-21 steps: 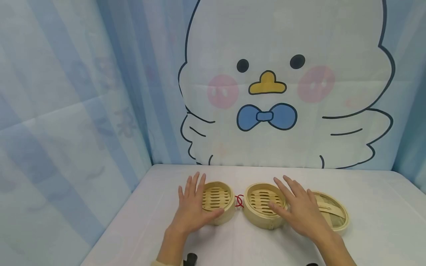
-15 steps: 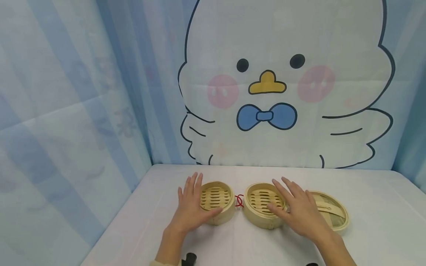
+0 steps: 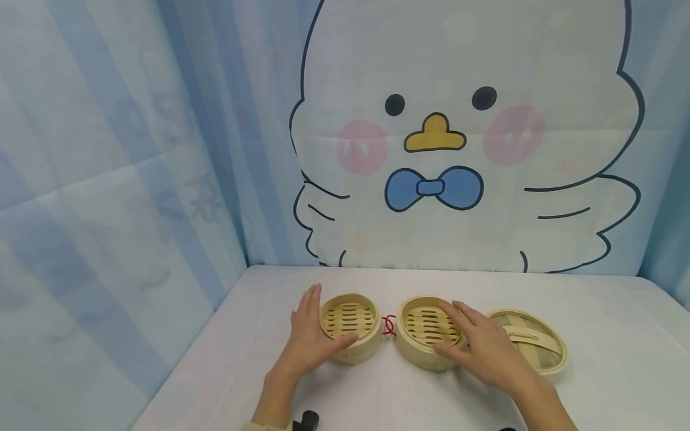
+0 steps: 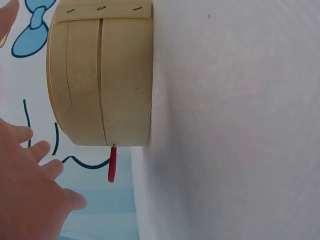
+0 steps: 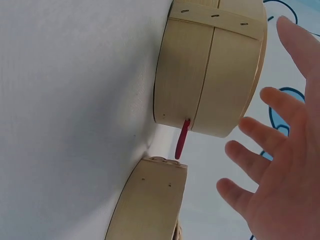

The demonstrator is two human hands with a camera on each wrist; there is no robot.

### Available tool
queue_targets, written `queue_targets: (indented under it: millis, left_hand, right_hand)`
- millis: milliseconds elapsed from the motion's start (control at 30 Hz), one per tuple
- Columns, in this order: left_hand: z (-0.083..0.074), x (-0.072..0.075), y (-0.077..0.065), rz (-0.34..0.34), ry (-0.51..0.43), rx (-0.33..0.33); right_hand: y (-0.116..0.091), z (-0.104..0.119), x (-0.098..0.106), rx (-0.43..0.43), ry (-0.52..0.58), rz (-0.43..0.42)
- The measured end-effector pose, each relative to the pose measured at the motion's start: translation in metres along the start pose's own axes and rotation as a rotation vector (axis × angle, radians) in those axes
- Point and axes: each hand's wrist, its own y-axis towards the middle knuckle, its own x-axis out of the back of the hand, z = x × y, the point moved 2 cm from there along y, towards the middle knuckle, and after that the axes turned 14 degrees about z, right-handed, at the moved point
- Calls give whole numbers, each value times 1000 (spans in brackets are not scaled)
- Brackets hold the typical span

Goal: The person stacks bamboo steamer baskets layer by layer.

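Observation:
Two round bamboo steamer baskets with slatted bottoms stand side by side on the white table. Beside the left steamer basket (image 3: 350, 320) is my left hand (image 3: 308, 346), fingers straight and thumb over its near rim. In the left wrist view those fingers look apart from the basket wall. My right hand (image 3: 487, 350) hovers at the right side of the other steamer basket (image 3: 426, 353), fingers extended and thumb near its front. A gap shows between fingers and basket in the right wrist view. The bamboo steamer lid (image 3: 539, 341), with a strap handle, lies partly behind this hand.
Red cord loops (image 3: 389, 325) show between the two baskets. The white tabletop (image 3: 215, 383) ends at a cloth backdrop (image 3: 431, 239) with a cartoon bird. A black object (image 3: 309, 420) sits by the left wrist. A patterned curtain (image 3: 108, 179) hangs at left.
My left hand has shifted slightly left, uncovering more of the left basket. The right hand's fingers have dropped a little toward the other basket. Baskets and lid have not moved.

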Motion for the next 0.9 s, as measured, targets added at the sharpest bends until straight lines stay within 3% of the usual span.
queue_targets:
  millis: [167, 400, 900]
  left_hand:
    - [4, -1, -1, 31, -88, 39]
    - [13, -4, -2, 91, -138, 75]
    - [23, -10, -1, 137, -231, 76]
  right_hand:
    - [1, -2, -3, -1, 12, 26]
    - [1, -4, -4, 10, 27, 38]
    - [1, -7, -1, 31, 98, 94]
